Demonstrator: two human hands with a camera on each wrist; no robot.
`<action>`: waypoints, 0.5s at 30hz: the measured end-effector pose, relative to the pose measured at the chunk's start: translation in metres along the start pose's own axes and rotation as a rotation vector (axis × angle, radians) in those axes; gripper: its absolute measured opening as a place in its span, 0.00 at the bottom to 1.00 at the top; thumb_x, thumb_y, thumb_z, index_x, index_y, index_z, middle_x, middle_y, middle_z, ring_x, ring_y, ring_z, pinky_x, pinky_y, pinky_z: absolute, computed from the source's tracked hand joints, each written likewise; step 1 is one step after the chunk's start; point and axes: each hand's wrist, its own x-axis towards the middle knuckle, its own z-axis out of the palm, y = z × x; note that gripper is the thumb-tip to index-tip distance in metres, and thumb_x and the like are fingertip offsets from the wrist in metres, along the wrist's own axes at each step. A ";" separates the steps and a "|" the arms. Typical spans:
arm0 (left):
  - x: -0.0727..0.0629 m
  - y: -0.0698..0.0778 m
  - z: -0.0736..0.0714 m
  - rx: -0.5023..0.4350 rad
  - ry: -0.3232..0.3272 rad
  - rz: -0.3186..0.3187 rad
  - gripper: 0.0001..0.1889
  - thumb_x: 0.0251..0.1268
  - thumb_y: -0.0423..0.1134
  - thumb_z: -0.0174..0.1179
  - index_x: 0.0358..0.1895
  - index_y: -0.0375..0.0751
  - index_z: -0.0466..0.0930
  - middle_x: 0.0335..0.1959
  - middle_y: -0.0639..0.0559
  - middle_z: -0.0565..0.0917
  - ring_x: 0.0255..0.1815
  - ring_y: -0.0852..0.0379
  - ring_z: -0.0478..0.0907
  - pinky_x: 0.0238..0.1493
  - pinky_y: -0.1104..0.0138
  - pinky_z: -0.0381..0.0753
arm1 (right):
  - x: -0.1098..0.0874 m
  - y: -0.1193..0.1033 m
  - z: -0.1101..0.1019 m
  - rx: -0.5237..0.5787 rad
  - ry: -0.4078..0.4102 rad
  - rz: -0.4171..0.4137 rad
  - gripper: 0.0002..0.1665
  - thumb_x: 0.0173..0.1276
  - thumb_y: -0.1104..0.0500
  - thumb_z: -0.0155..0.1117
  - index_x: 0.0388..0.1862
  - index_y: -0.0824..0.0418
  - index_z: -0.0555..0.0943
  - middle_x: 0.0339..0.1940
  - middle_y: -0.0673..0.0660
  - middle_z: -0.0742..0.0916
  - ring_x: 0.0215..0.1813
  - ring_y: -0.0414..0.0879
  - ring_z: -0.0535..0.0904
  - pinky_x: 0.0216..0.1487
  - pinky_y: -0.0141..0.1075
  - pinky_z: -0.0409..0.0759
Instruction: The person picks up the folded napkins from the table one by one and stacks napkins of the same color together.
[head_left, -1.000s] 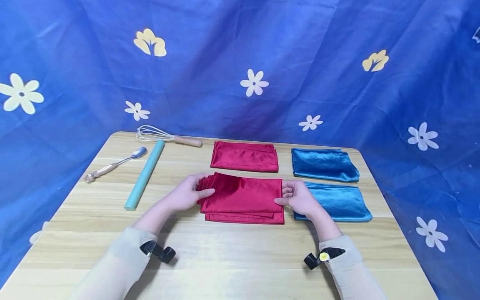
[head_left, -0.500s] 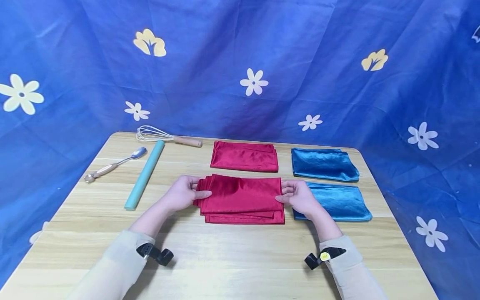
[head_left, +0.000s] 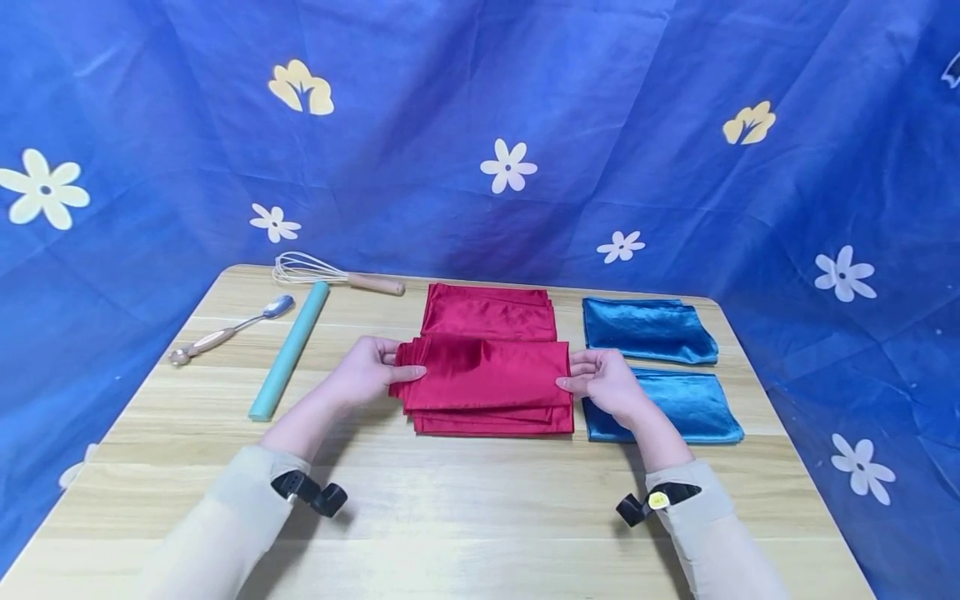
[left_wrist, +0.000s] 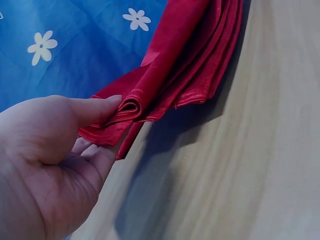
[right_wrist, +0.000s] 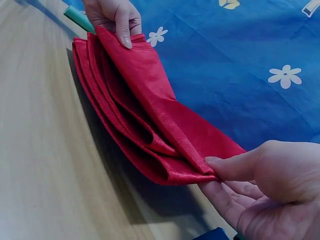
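Observation:
Between both hands is a folded red satin cloth, its layers stacked and slightly fanned at the near edge. My left hand pinches its left end, thumb on top and fingers beneath, as the left wrist view shows around the layered cloth end. At the other end my right hand pinches the corner, thumb over the fold. The wrist views show the cloth raised off the wood, with a shadow under it. Its far edge overlaps a second folded red cloth lying behind.
Two folded blue cloths lie at the right, one farther back and one nearer, close to my right hand. Leftward are a green rod, a spoon with a long handle and a whisk. A blue flowered curtain hangs behind the table.
The held red cloth has moved away from me and slightly right, now covering the near edge of the red cloth behind. Earlier, my left hand shifted its hold a little leftward.

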 end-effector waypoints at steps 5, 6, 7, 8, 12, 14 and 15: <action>0.008 0.008 -0.003 -0.007 0.009 0.018 0.18 0.68 0.32 0.73 0.55 0.23 0.85 0.39 0.40 0.92 0.36 0.58 0.89 0.39 0.69 0.83 | 0.005 -0.007 -0.005 0.014 0.009 0.010 0.35 0.68 0.65 0.77 0.70 0.75 0.75 0.56 0.69 0.86 0.54 0.55 0.87 0.51 0.42 0.88; 0.009 0.009 -0.004 -0.010 0.013 0.017 0.18 0.68 0.32 0.73 0.56 0.23 0.85 0.39 0.40 0.92 0.36 0.59 0.89 0.39 0.70 0.83 | 0.006 -0.008 -0.006 0.017 0.010 0.013 0.36 0.68 0.64 0.77 0.70 0.75 0.74 0.57 0.69 0.86 0.55 0.56 0.86 0.52 0.43 0.88; 0.011 0.011 -0.005 -0.014 0.017 0.015 0.19 0.68 0.32 0.73 0.57 0.23 0.84 0.40 0.40 0.92 0.36 0.59 0.89 0.39 0.70 0.83 | 0.008 -0.009 -0.008 0.019 0.011 0.014 0.37 0.68 0.64 0.77 0.71 0.75 0.74 0.58 0.70 0.85 0.57 0.58 0.86 0.54 0.44 0.88; 0.012 0.013 -0.005 -0.018 0.021 0.010 0.19 0.68 0.32 0.73 0.57 0.24 0.84 0.40 0.40 0.92 0.36 0.59 0.89 0.40 0.70 0.83 | 0.010 -0.010 -0.008 0.023 0.013 0.016 0.37 0.68 0.64 0.77 0.72 0.75 0.73 0.59 0.70 0.85 0.58 0.59 0.86 0.55 0.45 0.87; 0.020 0.020 -0.008 -0.053 0.030 0.000 0.21 0.69 0.32 0.72 0.59 0.23 0.83 0.42 0.40 0.92 0.37 0.59 0.90 0.42 0.70 0.85 | 0.017 -0.015 -0.012 0.024 0.021 0.020 0.38 0.69 0.64 0.77 0.73 0.75 0.72 0.62 0.71 0.85 0.59 0.59 0.86 0.58 0.47 0.86; 0.024 0.022 -0.009 -0.072 0.041 -0.009 0.20 0.69 0.32 0.71 0.59 0.22 0.82 0.42 0.40 0.92 0.36 0.58 0.90 0.42 0.69 0.86 | 0.021 -0.019 -0.013 0.020 0.029 0.020 0.38 0.69 0.64 0.77 0.73 0.75 0.73 0.62 0.71 0.85 0.58 0.59 0.87 0.57 0.47 0.86; 0.027 0.023 -0.009 -0.082 0.046 -0.009 0.21 0.69 0.31 0.71 0.60 0.22 0.82 0.42 0.39 0.91 0.36 0.58 0.90 0.41 0.69 0.87 | 0.024 -0.020 -0.014 0.016 0.030 0.018 0.38 0.68 0.64 0.77 0.73 0.74 0.73 0.62 0.72 0.85 0.58 0.59 0.87 0.57 0.47 0.86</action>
